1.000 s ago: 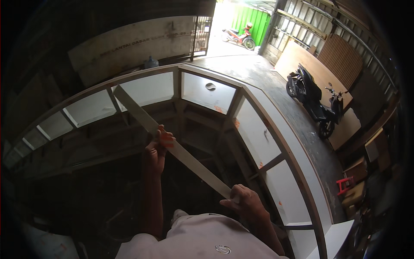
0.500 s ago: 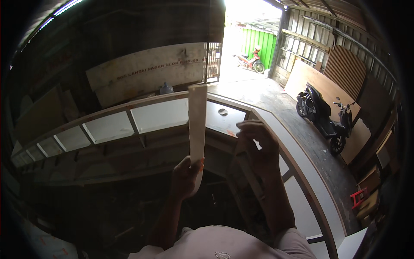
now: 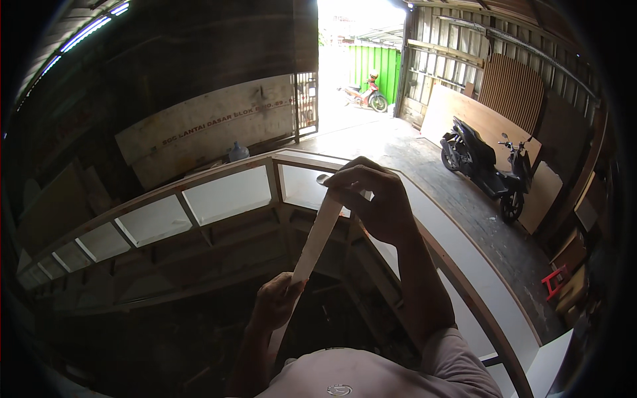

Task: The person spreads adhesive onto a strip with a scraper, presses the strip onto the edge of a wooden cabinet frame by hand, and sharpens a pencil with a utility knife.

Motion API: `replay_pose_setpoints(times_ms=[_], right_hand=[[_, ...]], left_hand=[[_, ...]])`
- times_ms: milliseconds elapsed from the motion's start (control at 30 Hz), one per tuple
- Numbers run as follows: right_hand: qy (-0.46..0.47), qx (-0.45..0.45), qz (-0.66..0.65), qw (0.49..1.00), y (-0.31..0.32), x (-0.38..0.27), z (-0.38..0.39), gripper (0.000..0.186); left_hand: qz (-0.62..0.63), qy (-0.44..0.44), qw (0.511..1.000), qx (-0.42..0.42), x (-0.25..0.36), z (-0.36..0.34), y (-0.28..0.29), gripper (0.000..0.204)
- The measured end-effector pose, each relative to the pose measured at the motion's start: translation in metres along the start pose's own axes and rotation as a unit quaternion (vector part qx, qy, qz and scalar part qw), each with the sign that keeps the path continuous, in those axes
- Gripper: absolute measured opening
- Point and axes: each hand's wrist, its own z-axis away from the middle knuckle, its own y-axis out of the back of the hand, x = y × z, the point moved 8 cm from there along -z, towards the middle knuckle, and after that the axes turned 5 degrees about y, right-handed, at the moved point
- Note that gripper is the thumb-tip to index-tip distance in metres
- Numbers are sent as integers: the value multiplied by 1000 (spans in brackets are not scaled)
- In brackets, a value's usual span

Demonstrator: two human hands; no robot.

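A long pale strip of board (image 3: 314,243) runs diagonally up in front of my chest. My left hand (image 3: 275,295) grips it low down, where a bit of orange shows. My right hand (image 3: 378,205) is at its upper end, thumb and fingers closed on it. Behind both hands stands a large angled wooden frame counter (image 3: 235,162) with white panels (image 3: 225,192) between its ribs; its lower inside is dark. A small round cut-out or disc (image 3: 321,179) shows on the middle panel, partly behind my right hand.
Beyond the counter are a black scooter (image 3: 481,166), leaning plywood sheets (image 3: 444,106), a lettered board (image 3: 166,129) and a blue water jug (image 3: 238,152). A red motorbike (image 3: 363,96) stands outside by a green fence (image 3: 385,66). A red stool (image 3: 555,282) and scrap boards (image 3: 574,251) lie at the right.
The strip has swung from a diagonal through upright to leaning right. My right hand left its lower end and now holds the upper end. The view has tilted up.
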Motion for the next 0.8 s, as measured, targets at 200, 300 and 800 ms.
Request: replay_pose_setpoints(times_ms=[200, 300, 800], right_hand=[[-19, 37, -27, 999, 15, 22, 17, 23], [-25, 63, -27, 997, 18, 25, 25, 26], [108, 207, 103, 967, 40, 1, 74, 32]], left_hand=[[9, -4, 1000, -20, 3, -1, -15, 18], [-20, -30, 999, -33, 14, -1, -18, 19], [210, 69, 975, 5, 93, -24, -86, 34]])
